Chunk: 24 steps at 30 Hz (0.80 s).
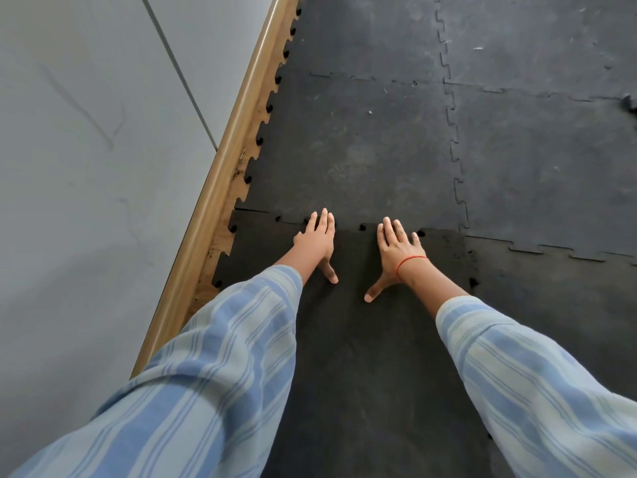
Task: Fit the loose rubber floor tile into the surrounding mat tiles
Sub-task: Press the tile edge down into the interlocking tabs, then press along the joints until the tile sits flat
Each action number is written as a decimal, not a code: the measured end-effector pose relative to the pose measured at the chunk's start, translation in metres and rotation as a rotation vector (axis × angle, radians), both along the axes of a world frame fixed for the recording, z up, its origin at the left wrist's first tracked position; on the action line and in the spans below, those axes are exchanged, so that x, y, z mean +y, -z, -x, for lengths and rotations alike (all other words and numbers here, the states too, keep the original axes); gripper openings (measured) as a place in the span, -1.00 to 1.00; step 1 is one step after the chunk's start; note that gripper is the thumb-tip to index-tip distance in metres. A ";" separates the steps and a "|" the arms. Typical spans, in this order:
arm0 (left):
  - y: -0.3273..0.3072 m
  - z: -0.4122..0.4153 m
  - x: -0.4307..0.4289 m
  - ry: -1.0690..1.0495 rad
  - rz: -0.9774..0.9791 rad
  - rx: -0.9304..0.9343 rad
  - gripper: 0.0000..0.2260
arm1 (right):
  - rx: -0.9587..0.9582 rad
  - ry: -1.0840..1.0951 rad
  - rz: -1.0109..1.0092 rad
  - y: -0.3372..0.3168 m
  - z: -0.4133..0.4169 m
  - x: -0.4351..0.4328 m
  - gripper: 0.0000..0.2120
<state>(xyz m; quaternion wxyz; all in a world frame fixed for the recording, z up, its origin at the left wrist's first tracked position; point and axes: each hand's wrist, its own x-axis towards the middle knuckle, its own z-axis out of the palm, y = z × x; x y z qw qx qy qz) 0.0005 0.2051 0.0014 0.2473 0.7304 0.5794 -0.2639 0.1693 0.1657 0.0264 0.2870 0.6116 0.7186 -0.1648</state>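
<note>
The loose rubber floor tile [358,339] is darker black than the rest and lies flat in front of me, between my arms. Its far toothed edge meets the grey mat tile ahead [355,150], with small dark gaps showing along that seam. My left hand [315,244] lies flat on the loose tile near its far edge, fingers spread and thumb out. My right hand [396,250], with a red thread at the wrist, presses flat beside it in the same way. Neither hand grips anything. My striped sleeves hide the tile's near part.
A wooden skirting strip [220,188] runs diagonally on the left along a grey wall [86,167], with bare wooden floor showing in the tiles' notches. More grey interlocking mat tiles [544,167] cover the floor to the right and ahead.
</note>
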 end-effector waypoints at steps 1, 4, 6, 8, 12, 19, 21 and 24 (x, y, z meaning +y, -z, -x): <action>0.003 0.000 0.002 0.010 0.007 0.014 0.29 | -0.022 -0.015 0.011 0.003 0.001 0.001 0.50; 0.006 0.000 0.006 0.024 0.005 0.019 0.29 | -0.025 0.005 0.057 0.006 0.003 0.009 0.50; 0.005 0.003 0.005 0.023 -0.004 -0.014 0.29 | 0.036 0.031 0.086 0.007 0.002 0.011 0.50; 0.005 0.010 -0.001 -0.008 -0.036 -0.013 0.30 | 0.083 0.055 0.079 0.012 -0.002 0.003 0.49; 0.007 0.017 0.000 -0.126 -0.017 0.019 0.39 | 0.124 0.058 0.085 0.023 -0.013 0.002 0.50; 0.004 0.029 -0.001 -0.134 -0.009 -0.060 0.37 | 0.220 0.183 0.050 0.015 -0.019 -0.009 0.51; 0.007 0.031 -0.001 -0.146 -0.037 -0.052 0.38 | 0.231 0.366 -0.061 0.018 -0.037 -0.029 0.48; 0.007 0.029 0.001 -0.142 -0.024 -0.062 0.39 | 0.203 0.504 -0.132 0.021 -0.073 -0.051 0.43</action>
